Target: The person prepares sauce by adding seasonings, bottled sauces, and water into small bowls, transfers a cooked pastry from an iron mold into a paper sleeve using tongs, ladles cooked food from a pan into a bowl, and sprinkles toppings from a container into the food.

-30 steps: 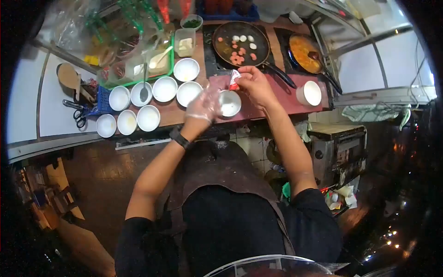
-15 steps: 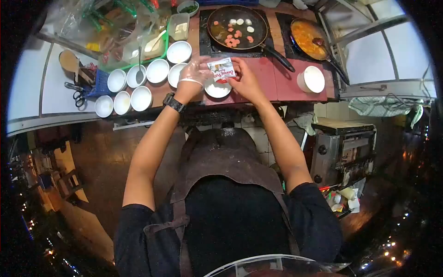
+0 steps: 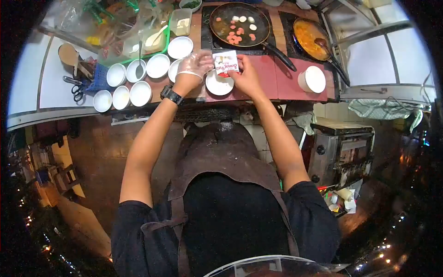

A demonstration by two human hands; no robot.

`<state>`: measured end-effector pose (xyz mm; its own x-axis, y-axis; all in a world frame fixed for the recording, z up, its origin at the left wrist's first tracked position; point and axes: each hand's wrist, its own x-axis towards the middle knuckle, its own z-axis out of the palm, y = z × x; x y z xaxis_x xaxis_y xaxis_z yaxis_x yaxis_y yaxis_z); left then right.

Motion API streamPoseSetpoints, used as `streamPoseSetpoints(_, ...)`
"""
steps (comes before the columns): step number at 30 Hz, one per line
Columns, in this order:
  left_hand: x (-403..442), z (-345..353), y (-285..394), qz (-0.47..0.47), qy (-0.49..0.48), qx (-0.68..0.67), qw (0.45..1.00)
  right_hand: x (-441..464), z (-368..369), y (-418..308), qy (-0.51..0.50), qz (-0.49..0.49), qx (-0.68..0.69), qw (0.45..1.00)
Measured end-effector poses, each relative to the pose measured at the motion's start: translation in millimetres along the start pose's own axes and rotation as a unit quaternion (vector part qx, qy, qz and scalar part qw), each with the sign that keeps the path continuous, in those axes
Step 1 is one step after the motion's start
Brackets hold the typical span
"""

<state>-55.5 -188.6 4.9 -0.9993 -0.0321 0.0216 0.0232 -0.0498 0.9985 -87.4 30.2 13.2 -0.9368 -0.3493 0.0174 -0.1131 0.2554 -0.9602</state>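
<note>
Head view, left to right: wooden spoon (image 3: 68, 54) and black-handled scissors (image 3: 77, 94) at the left end, beside blue basket (image 3: 100, 76). Next, eight white bowls (image 3: 158, 66) grouped on the worktop (image 3: 288, 84), one with a dark-headed spoon (image 3: 140, 68) standing in it. Behind them, a clear tub (image 3: 179, 32) with pale pieces inside. Left hand (image 3: 194, 68), in a clear plastic glove, with black wristwatch (image 3: 171, 94) on that arm: fingers partly open and loosely curled, tips right at the packet's left edge; can't tell if they touch it or have any grip. Packet (image 3: 225, 61), white and red with printed lettering, is between the two hands, face up to the camera, above the back rim of another white bowl (image 3: 219, 87) on the red part of the worktop. Right hand (image 3: 247, 76), bare: fingers closed on the packet's right side, thumb across its printed face, the others behind. Beyond the hands, black frying pan (image 3: 263, 23) holds pinkish-orange slices (image 3: 234, 38) and white round pieces (image 3: 242, 19); its handle points toward the right front. Right of that hand, white paper tub (image 3: 312, 79) on the red surface. Behind it, second pan (image 3: 329, 56) with orange food (image 3: 307, 34) and a ladle (image 3: 322, 43) resting in it. Far right, checked cloth (image 3: 385, 111) hangs below the worktop level.
</note>
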Motion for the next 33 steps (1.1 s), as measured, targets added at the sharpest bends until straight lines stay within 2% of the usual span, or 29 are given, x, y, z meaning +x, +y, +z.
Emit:
streamPoseSetpoints(1,-1,-1,5,0.000,0.000,-0.002,1.000,0,2,2,0.007,0.063,0.053,0.997)
streamPoseSetpoints(2,-4,-3,11,0.009,0.015,0.081,0.997,1,1,3,0.007,0.063,0.051,0.997)
streamPoseSetpoints(3,-8,-5,17,0.019,0.032,0.163,0.986,2,-1,4,0.014,0.126,0.140,0.982)
streamPoseSetpoints(4,-14,-6,20,0.022,0.036,0.163,0.986,5,-4,3,0.019,0.187,0.228,0.955)
streamPoseSetpoints(5,-22,-8,23,0.001,0.022,0.148,0.989,9,-11,0,0.007,0.233,0.227,0.946)
streamPoseSetpoints(6,-32,-9,27,-0.019,0.009,0.134,0.991,10,-14,-3,0.012,0.232,0.259,0.938)
streamPoseSetpoints(8,-56,-6,42,0.007,0.049,0.216,0.975,18,-20,-3,-0.010,0.229,0.255,0.939)
streamPoseSetpoints(9,-62,-11,26,-0.028,0.027,0.086,0.996,23,-17,-13,-0.017,0.223,0.254,0.941)
streamPoseSetpoints(10,-68,-13,24,-0.016,0.032,0.022,0.999,21,-18,-26,-0.037,0.189,0.228,0.954)
streamPoseSetpoints(13,-61,-20,30,-0.056,0.019,0.035,0.998,15,-19,-47,-0.068,0.145,0.163,0.973)
streamPoseSetpoints(15,-43,-16,48,-0.145,-0.011,-0.018,0.989,10,-18,-44,-0.075,0.104,0.147,0.981)
streamPoseSetpoints(16,-34,-14,34,-0.109,-0.039,-0.085,0.990,5,-15,-41,-0.067,0.112,0.140,0.981)
streamPoseSetpoints(18,-17,-6,21,-0.037,-0.058,-0.029,0.997,-1,-9,-36,-0.055,0.063,0.145,0.986)
streamPoseSetpoints(19,-6,-5,12,-0.058,-0.088,-0.028,0.994,-4,-8,-40,-0.057,0.122,0.132,0.982)
streamPoseSetpoints(22,8,-5,-10,-0.035,-0.090,-0.025,0.995,-8,3,-20,0.006,0.070,0.062,0.996)
streamPoseSetpoints(23,13,-8,-17,0.010,-0.106,0.025,0.994,-11,1,-15,0.006,0.123,0.069,0.990)
streamPoseSetpoints(24,16,-9,-19,0.009,-0.113,0.024,0.993,-12,1,-10,0.012,0.126,0.069,0.990)
streamPoseSetpoints(26,18,-8,-25,-0.055,-0.100,-0.049,0.992,-14,7,2,0.036,0.063,0.047,0.996)
streamPoseSetpoints(27,16,-9,-16,-0.064,-0.097,-0.039,0.992,-18,8,-16,0.040,0.097,0.004,0.995)
streamPoseSetpoints(33,24,-11,-21,-0.010,-0.102,0.036,0.994,-19,14,-17,0.069,0.128,0.017,0.989)
